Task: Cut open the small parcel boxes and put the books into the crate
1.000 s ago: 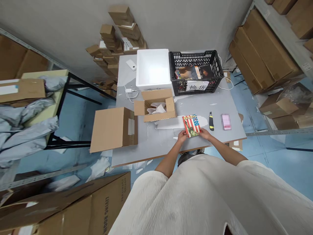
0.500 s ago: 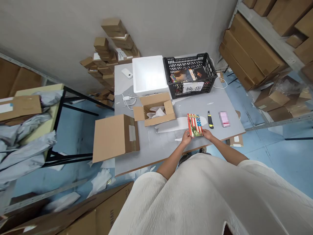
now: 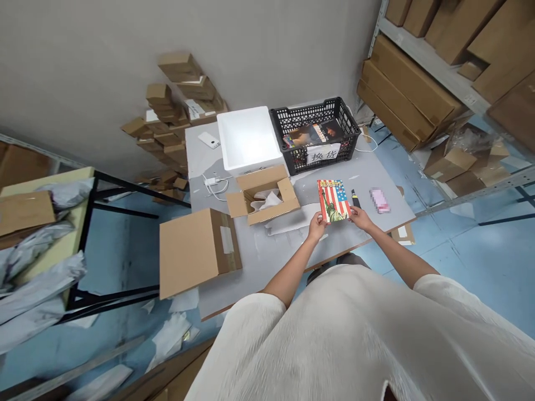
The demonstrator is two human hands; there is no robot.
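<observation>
At nine o'clock from the flag-covered book [image 3: 334,201], an open carton [image 3: 273,212] holds white paper [image 3: 271,200]; at twelve stands a black crate [image 3: 296,162]. Over the table [image 3: 263,250], the left hand [image 3: 317,226] grasps the book's seven-o'clock corner. At three lies a cutter [image 3: 355,199]; the right hand [image 3: 360,218] grasps at four; a pink object [image 3: 379,200] lies farther out at three.
</observation>
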